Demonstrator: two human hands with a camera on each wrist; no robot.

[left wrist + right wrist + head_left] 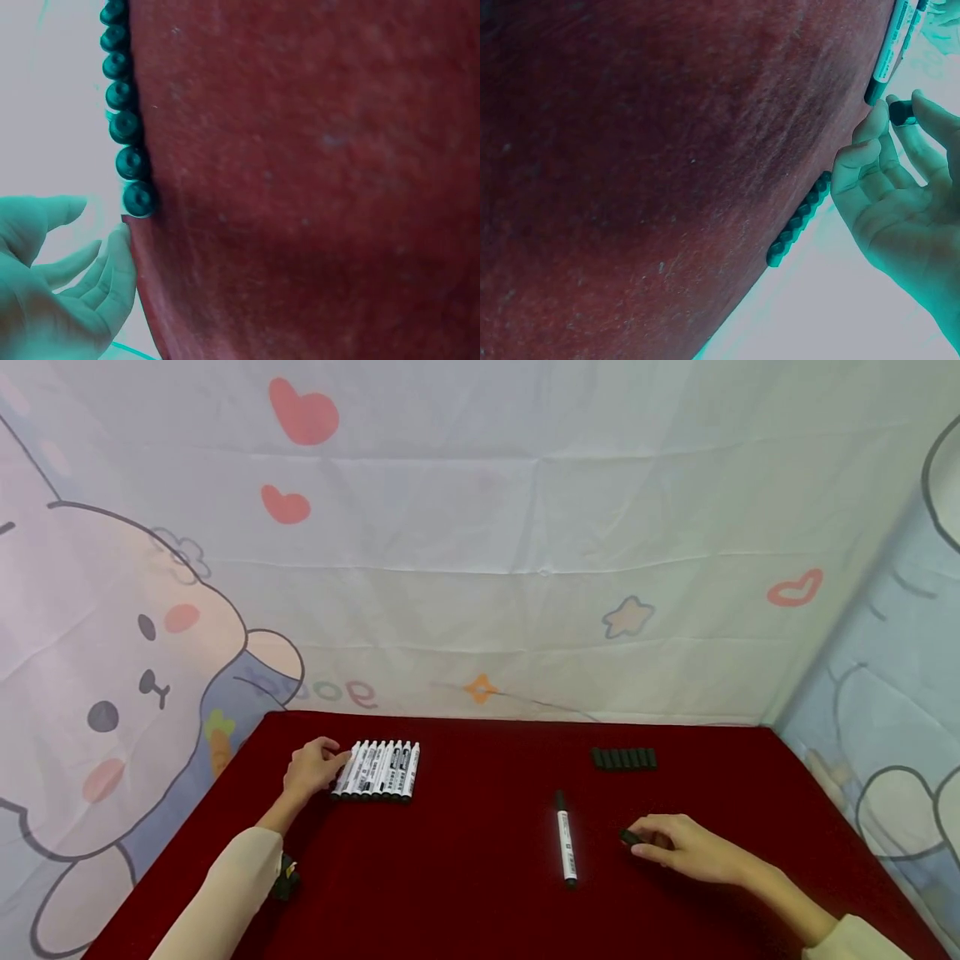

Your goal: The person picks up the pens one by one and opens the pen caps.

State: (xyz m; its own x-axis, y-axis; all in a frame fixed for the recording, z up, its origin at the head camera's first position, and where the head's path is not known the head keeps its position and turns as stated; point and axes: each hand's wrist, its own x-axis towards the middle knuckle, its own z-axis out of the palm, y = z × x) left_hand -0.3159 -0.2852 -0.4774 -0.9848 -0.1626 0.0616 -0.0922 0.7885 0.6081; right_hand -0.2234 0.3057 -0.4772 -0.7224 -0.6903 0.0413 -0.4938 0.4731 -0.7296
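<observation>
On the left side of the red table, a row of uncapped white markers (377, 771) lies side by side, black ends toward me. My left hand (313, 766) is at the row's left end, its fingers loosely bent and nothing visibly gripped; in the left wrist view, the left hand (71, 281) sits just beside the nearest black marker end (139, 199). My right hand (688, 847) pinches a small black marker cap (630, 837) between thumb and fingers, low over the table. The cap (902, 113) also shows in the right wrist view. Left of this hand lies a marker (566, 843) with its black cap on.
Several black caps (624, 759) stand in a tight row at the table's back right. A dark object with a yellowish bit (286, 878) shows beside the left sleeve, partly hidden. Behind the red table (480, 893) hangs a printed cloth backdrop (465, 527).
</observation>
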